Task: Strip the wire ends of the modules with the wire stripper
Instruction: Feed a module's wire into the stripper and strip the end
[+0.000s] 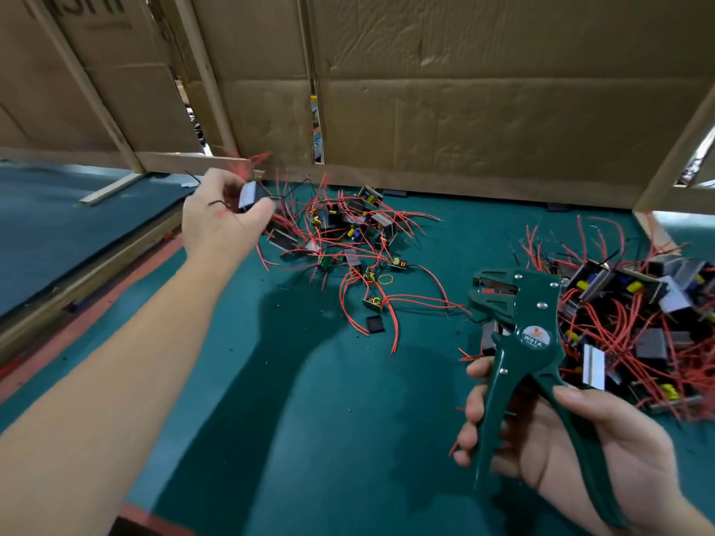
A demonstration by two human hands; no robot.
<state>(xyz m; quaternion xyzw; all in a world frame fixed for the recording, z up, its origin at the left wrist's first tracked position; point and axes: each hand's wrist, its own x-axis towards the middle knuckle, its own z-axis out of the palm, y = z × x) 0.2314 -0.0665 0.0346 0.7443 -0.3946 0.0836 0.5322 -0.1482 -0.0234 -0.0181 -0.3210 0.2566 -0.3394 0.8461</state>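
Note:
My left hand (222, 216) is stretched out over the far pile and holds a small module (249, 195) between thumb and fingers, its red and black wires blurred above the hand. My right hand (572, 439) grips the handles of a green wire stripper (518, 330), jaws pointing up and left with nothing between them. A loose pile of modules with red wires (348, 234) lies in the middle of the green mat. A denser heap of modules (638, 323) lies at the right, behind the stripper.
A green mat (309, 419) covers the table. Cardboard walls (464, 90) on a wooden frame close off the back. A wooden slat (108, 189) lies at the left on a darker mat. A small black square piece (374, 324) and a yellow rubber band (385, 279) lie near the middle pile.

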